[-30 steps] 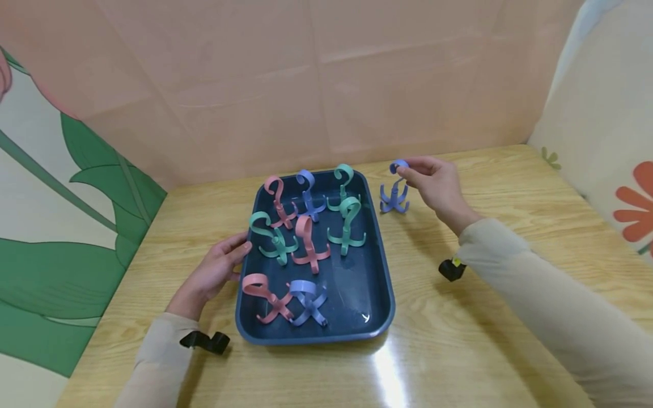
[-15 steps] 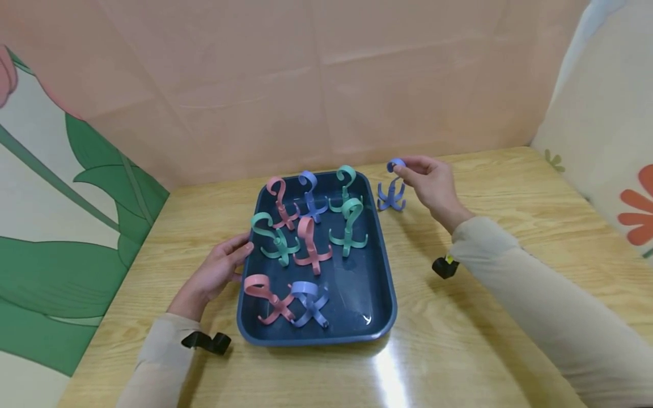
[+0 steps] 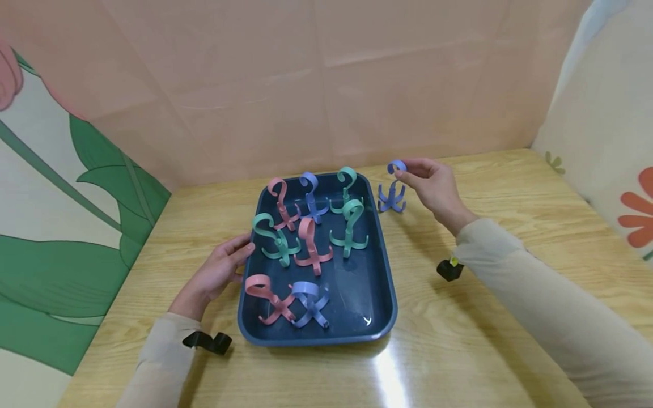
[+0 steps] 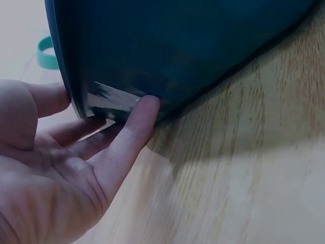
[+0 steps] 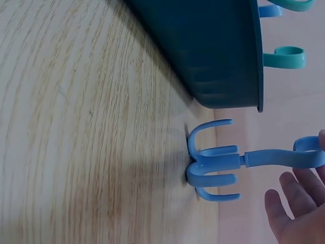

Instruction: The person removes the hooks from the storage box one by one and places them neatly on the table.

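Observation:
Beside the far right side of a dark blue tray (image 3: 352, 289), my right hand (image 3: 433, 184) pinches the curled top of a blue-violet four-prong hook (image 3: 391, 198). In the right wrist view the hook (image 5: 218, 165) stands upright with its prongs at the tabletop. My left hand (image 3: 224, 263) holds the tray's left rim; in the left wrist view its thumb is at the rim and the fingers (image 4: 134, 124) are against the outer wall. Inside the tray are several similar hooks, among them a pink hook (image 3: 313, 249), a green hook (image 3: 349, 232) and a blue hook (image 3: 311, 306).
The tray stands on a wood-grain table (image 3: 444, 340). A pink sheet (image 3: 326, 85) hangs behind the table. Patterned panels rise on the left (image 3: 92, 187) and right (image 3: 602, 141). A black wrist mount (image 3: 450, 270) hangs under the right sleeve.
My right hand and the hook it pinches have shifted slightly left, nearer the tray. My left hand keeps its hold on the rim, and the hooks inside stay in place.

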A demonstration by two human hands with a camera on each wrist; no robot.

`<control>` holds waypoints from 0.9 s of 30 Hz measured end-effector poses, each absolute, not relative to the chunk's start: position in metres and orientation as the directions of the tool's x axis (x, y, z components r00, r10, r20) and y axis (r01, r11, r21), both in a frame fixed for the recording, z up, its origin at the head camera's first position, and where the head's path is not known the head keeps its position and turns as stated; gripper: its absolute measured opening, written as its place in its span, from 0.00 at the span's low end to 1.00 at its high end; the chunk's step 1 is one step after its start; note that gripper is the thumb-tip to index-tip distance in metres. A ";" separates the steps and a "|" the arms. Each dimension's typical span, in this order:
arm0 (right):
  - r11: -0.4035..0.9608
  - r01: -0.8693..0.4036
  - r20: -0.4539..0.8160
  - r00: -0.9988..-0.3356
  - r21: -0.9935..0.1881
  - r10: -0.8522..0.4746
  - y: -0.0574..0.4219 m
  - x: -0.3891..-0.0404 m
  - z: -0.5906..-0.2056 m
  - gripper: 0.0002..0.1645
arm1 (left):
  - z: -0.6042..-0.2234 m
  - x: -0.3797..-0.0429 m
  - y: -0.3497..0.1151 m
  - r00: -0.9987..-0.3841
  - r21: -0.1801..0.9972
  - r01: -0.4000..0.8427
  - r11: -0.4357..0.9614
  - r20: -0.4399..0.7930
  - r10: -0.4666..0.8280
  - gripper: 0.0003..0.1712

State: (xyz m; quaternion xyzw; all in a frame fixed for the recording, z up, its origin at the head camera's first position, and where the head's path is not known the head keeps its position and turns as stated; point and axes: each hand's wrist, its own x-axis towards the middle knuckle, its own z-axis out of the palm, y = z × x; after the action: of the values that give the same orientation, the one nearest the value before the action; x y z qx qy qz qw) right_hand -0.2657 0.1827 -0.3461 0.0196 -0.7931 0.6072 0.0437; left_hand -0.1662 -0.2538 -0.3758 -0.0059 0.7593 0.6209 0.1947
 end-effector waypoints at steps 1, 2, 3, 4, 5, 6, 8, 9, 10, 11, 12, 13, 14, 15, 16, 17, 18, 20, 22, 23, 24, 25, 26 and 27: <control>0.273 -0.084 0.092 -0.996 -0.958 0.017 0.184 -0.265 -0.346 0.30 | -0.376 -0.166 -0.254 -0.925 0.941 -0.249 0.227 -0.301 0.234 0.34; 0.282 -0.083 0.090 -0.996 -0.956 0.012 0.184 -0.263 -0.345 0.30 | -0.376 -0.166 -0.254 -0.925 0.942 -0.248 0.226 -0.300 0.234 0.33; 0.289 -0.085 0.091 -0.996 -0.954 0.009 0.185 -0.262 -0.344 0.31 | -0.376 -0.166 -0.254 -0.925 0.942 -0.248 0.228 -0.300 0.233 0.33; 0.291 -0.088 0.095 -0.995 -0.953 0.010 0.186 -0.261 -0.343 0.31 | -0.376 -0.166 -0.254 -0.925 0.941 -0.247 0.230 -0.300 0.233 0.34; 0.292 -0.093 0.100 -0.995 -0.952 0.010 0.186 -0.260 -0.342 0.31 | -0.376 -0.166 -0.254 -0.925 0.940 -0.247 0.233 -0.301 0.232 0.34; 0.290 -0.097 0.105 -0.994 -0.952 0.013 0.186 -0.259 -0.341 0.31 | -0.376 -0.166 -0.254 -0.925 0.940 -0.249 0.234 -0.302 0.231 0.34; 0.277 -0.108 0.117 -0.993 -0.955 0.018 0.186 -0.256 -0.338 0.31 | -0.376 -0.166 -0.254 -0.923 0.938 -0.252 0.237 -0.307 0.231 0.34; 0.271 -0.110 0.120 -0.992 -0.956 0.023 0.186 -0.255 -0.337 0.31 | -0.376 -0.166 -0.254 -0.923 0.937 -0.254 0.239 -0.309 0.231 0.34; 0.267 -0.112 0.124 -0.992 -0.957 0.026 0.186 -0.254 -0.335 0.31 | -0.376 -0.166 -0.255 -0.922 0.936 -0.256 0.240 -0.311 0.230 0.34; 0.264 -0.112 0.125 -0.992 -0.958 0.030 0.186 -0.252 -0.333 0.31 | -0.376 -0.166 -0.255 -0.921 0.936 -0.258 0.241 -0.313 0.230 0.34; 0.260 -0.114 0.127 -0.991 -0.959 0.035 0.186 -0.250 -0.332 0.31 | -0.376 -0.166 -0.255 -0.921 0.935 -0.259 0.241 -0.314 0.230 0.34; 0.260 -0.118 0.132 -0.991 -0.958 0.037 0.186 -0.248 -0.330 0.31 | -0.376 -0.166 -0.255 -0.921 0.935 -0.260 0.242 -0.315 0.230 0.34; 0.261 -0.122 0.138 -0.990 -0.957 0.041 0.186 -0.246 -0.329 0.32 | -0.376 -0.166 -0.255 -0.921 0.934 -0.260 0.243 -0.316 0.230 0.34; 0.265 -0.127 0.144 -0.988 -0.956 0.046 0.185 -0.244 -0.328 0.32 | -0.376 -0.166 -0.255 -0.921 0.935 -0.259 0.242 -0.315 0.231 0.34; 0.272 -0.136 0.155 -0.987 -0.953 0.050 0.184 -0.242 -0.327 0.32 | -0.376 -0.166 -0.255 -0.921 0.935 -0.259 0.241 -0.314 0.230 0.34; 0.277 -0.146 0.167 -0.984 -0.950 0.054 0.183 -0.240 -0.326 0.31 | -0.376 -0.166 -0.255 -0.921 0.936 -0.257 0.241 -0.312 0.231 0.34; 0.279 -0.164 0.186 -0.981 -0.946 0.057 0.183 -0.238 -0.325 0.31 | -0.376 -0.166 -0.255 -0.922 0.937 -0.256 0.239 -0.311 0.232 0.34; 0.285 -0.198 0.223 -0.973 -0.938 0.055 0.181 -0.234 -0.324 0.29 | -0.376 -0.166 -0.254 -0.923 0.938 -0.253 0.237 -0.308 0.232 0.34; 0.286 -0.236 0.260 -0.965 -0.928 0.045 0.178 -0.229 -0.323 0.27 | -0.375 -0.166 -0.254 -0.923 0.938 -0.253 0.236 -0.307 0.231 0.34; 0.277 -0.253 0.273 -0.961 -0.927 0.036 0.176 -0.227 -0.323 0.26 | -0.375 -0.166 -0.254 -0.923 0.938 -0.254 0.235 -0.307 0.230 0.34; 0.268 -0.271 0.288 -0.957 -0.925 0.026 0.175 -0.224 -0.323 0.25 | -0.375 -0.166 -0.254 -0.923 0.938 -0.255 0.234 -0.308 0.230 0.34; 0.254 -0.284 0.298 -0.954 -0.924 0.015 0.172 -0.222 -0.323 0.24 | -0.375 -0.166 -0.254 -0.923 0.938 -0.255 0.234 -0.308 0.230 0.34; 0.239 -0.295 0.305 -0.952 -0.925 0.004 0.170 -0.220 -0.323 0.24 | -0.375 -0.165 -0.254 -0.923 0.938 -0.256 0.234 -0.309 0.229 0.34; 0.225 -0.302 0.309 -0.951 -0.926 -0.006 0.168 -0.217 -0.323 0.23 | -0.375 -0.165 -0.254 -0.923 0.938 -0.256 0.235 -0.310 0.229 0.34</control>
State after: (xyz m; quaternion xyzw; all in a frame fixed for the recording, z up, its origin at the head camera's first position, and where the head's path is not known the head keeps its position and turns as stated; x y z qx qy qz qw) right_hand -0.2172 0.1675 -0.3229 0.0997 -0.7734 0.6144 0.1204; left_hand -0.1652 -0.2536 -0.3750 -0.0090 0.7609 0.6185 0.1962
